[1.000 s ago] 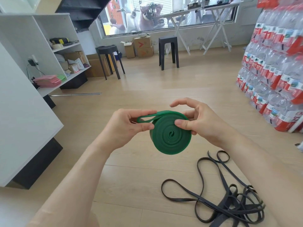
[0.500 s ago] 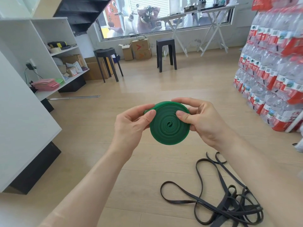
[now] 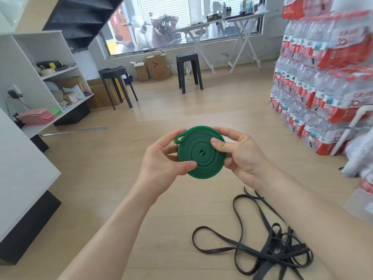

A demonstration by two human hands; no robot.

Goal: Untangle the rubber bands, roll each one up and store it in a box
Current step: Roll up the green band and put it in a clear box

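Observation:
A green rubber band [image 3: 201, 153], wound into a flat spiral disc, hangs in front of me above the wooden floor. My left hand [image 3: 161, 160] pinches its left edge, thumb on the lower rim, with a small loose loop sticking out at the upper left. My right hand [image 3: 240, 154] clamps the right side, thumb pressed on the face of the coil. Black rubber bands [image 3: 268, 251] lie tangled on the floor at the lower right. A translucent box [image 3: 361, 205] shows partly at the right edge.
Stacked packs of water bottles [image 3: 323, 77] fill the right side. A white shelf unit [image 3: 46, 77] and white cabinet [image 3: 22, 168] stand at the left. Two black stools [image 3: 188, 71] and cardboard boxes [image 3: 157, 66] sit under the far window.
The loose tail of the green band has been wound onto the coil, leaving only a small loop. Both hands shifted their grip around the disc, and the view tilted up.

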